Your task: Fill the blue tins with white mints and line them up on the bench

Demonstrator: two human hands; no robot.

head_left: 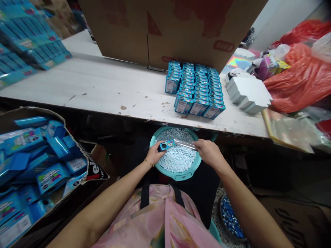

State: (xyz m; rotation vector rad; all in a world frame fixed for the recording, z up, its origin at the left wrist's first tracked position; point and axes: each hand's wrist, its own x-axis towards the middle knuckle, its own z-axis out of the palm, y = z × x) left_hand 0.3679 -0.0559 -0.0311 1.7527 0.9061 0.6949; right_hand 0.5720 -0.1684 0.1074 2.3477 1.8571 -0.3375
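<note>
Left grip [154, 154] on box [167, 145], right grip [209, 153] on tube [185, 144]

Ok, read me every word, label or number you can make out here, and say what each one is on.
"e" over "ue": white letters on the black printed corner of the bin of flat blue cartons.
Dark lettering on the brown cardboard box, lower right: cut off, unreadable.
Stacked blue rectangular boxes: labels too small to read.
Small blue box in the left hand: too blurred to read.

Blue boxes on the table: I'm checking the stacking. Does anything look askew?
Yes: one blue box juts out from the left side of the stacked block, out of line with the neat rows beside it.
</note>
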